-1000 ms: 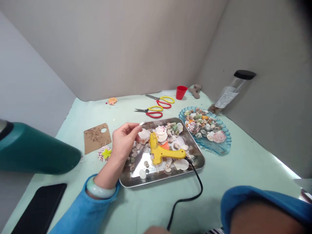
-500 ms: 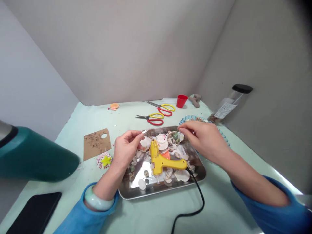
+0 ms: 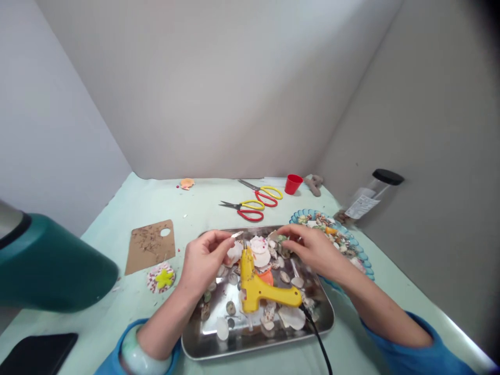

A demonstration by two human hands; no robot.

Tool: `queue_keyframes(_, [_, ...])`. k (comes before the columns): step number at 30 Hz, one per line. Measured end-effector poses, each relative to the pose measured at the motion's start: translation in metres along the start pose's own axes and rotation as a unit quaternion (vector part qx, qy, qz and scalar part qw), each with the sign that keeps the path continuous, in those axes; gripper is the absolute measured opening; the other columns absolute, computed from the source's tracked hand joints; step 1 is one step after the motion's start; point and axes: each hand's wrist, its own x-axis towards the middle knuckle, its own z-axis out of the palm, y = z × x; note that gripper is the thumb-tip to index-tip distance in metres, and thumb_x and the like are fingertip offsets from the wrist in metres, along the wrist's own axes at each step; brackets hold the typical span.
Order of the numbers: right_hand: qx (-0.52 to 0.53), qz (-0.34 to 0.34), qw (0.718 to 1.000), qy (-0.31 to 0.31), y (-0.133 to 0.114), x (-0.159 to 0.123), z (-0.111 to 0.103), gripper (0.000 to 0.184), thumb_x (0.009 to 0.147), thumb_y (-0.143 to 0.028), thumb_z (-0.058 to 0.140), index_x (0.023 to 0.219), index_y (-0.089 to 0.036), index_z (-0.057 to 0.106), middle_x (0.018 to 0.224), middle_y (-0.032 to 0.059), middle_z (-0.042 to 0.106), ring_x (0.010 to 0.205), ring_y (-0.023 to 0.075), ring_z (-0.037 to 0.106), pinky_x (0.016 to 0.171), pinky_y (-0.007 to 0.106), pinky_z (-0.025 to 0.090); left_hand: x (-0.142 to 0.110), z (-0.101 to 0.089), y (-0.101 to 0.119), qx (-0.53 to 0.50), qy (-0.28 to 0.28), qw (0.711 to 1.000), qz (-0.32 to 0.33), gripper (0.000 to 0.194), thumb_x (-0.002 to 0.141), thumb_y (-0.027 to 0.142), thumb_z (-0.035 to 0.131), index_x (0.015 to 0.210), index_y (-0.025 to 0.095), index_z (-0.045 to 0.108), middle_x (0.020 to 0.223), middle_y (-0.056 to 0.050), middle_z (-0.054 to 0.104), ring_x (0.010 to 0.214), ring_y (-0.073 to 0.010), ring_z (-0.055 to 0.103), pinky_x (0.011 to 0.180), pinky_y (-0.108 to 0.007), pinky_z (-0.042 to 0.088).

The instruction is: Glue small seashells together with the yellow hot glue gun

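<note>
My left hand (image 3: pixel 203 260) hovers over the left part of a steel tray (image 3: pixel 312 333), its thumb and fingers pinched on a small pale shell (image 3: pixel 236 235). My right hand (image 3: pixel 312 249) reaches over the tray's far right side, fingertips curled among the loose shells (image 3: pixel 261 249); whether it holds one is hidden. A yellow hot glue gun (image 3: pixel 258 284) lies in the tray between my hands, with its black cord (image 3: pixel 318 341) running toward me.
A blue glass dish (image 3: pixel 361 255) of shells sits right of the tray. Two scissors (image 3: pixel 250 208) and a red cup (image 3: pixel 292 184) lie behind. A brown card (image 3: pixel 150 244), a decorated shell (image 3: pixel 161 277), a teal bottle (image 3: pixel 50 271) and a black phone (image 3: pixel 35 354) are at left.
My right hand has come in from the lower right and moved over the tray's far right shells. The left hand keeps its pinch. The camera has tilted upward.
</note>
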Motion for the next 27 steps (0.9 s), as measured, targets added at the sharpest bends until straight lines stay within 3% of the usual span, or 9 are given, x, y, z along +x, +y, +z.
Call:
queue_keyframes(3, [0.176,0.015,0.982,-0.068,-0.002,-0.002,0.001,0.028,0.086,-0.033,0.049,0.110,-0.019,0.055,0.095,0.0064,0.064,0.076,0.0167,0.060,0.065,0.029,0.049,-0.002,0.002,0.001,0.012,-0.017,1.000,0.006,0.016,0.072,0.031,0.067,0.074,0.015,0.067,0.051,0.003,0.060,0.043,-0.0103,0.054,0.043,-0.018,0.039])
queue_keyframes(7, [0.354,0.037,0.926,-0.122,-0.003,0.002,0.012,0.029,0.085,-0.036,0.051,0.108,-0.018,0.055,0.095,0.0079,0.064,0.076,0.0135,0.061,0.070,0.029,0.051,-0.007,0.005,0.005,0.030,-0.041,0.998,0.024,0.013,0.074,0.029,0.066,0.074,0.017,0.068,0.055,0.002,0.063,0.044,-0.0104,0.056,0.043,-0.018,0.042])
queue_keyframes(11, [0.448,0.049,0.881,-0.143,-0.007,0.006,0.015,0.022,0.086,-0.033,0.055,0.098,-0.016,0.061,0.086,0.0059,0.062,0.071,0.0112,0.059,0.068,0.027,0.051,-0.012,0.004,0.010,0.078,-0.044,0.993,0.070,0.011,0.077,0.028,0.063,0.078,0.019,0.070,0.064,0.001,0.067,0.049,-0.0102,0.058,0.047,-0.018,0.046])
queue_keyframes(14, [0.477,0.044,0.868,-0.131,-0.010,0.007,0.016,0.020,0.086,-0.033,0.057,0.095,-0.017,0.061,0.087,0.0060,0.061,0.073,0.0128,0.058,0.066,0.028,0.051,-0.013,0.003,0.012,0.116,-0.026,0.988,0.103,0.009,0.078,0.026,0.063,0.079,0.020,0.070,0.065,0.002,0.068,0.048,-0.0101,0.058,0.047,-0.019,0.046])
queue_keyframes(17, [0.474,0.024,0.875,-0.091,-0.012,0.009,0.019,0.020,0.084,-0.034,0.061,0.096,-0.018,0.060,0.087,0.0046,0.061,0.069,0.0119,0.056,0.059,0.025,0.048,-0.014,0.003,0.012,0.142,-0.012,0.982,0.126,0.009,0.079,0.024,0.062,0.078,0.020,0.070,0.066,0.002,0.069,0.048,-0.0103,0.059,0.048,-0.020,0.046])
queue_keyframes(22, [0.403,-0.030,0.914,0.026,-0.015,0.004,0.030,0.013,0.082,-0.024,0.066,0.094,-0.023,0.063,0.079,-0.0029,0.056,0.064,0.0084,0.049,0.058,0.019,0.041,-0.016,0.006,0.008,0.160,-0.006,0.976,0.149,0.008,0.080,0.022,0.062,0.080,0.021,0.070,0.071,0.002,0.070,0.054,-0.0111,0.062,0.052,-0.021,0.047])
queue_keyframes(27, [0.197,-0.173,0.961,0.088,-0.017,-0.007,0.037,0.016,0.081,-0.015,0.065,0.095,-0.022,0.065,0.099,0.0010,0.056,0.074,0.0110,0.053,0.072,0.025,0.042,-0.018,0.009,0.005,0.178,0.005,0.965,0.193,0.008,0.079,0.017,0.063,0.078,0.021,0.069,0.075,0.002,0.071,0.063,-0.0115,0.063,0.060,-0.021,0.048])
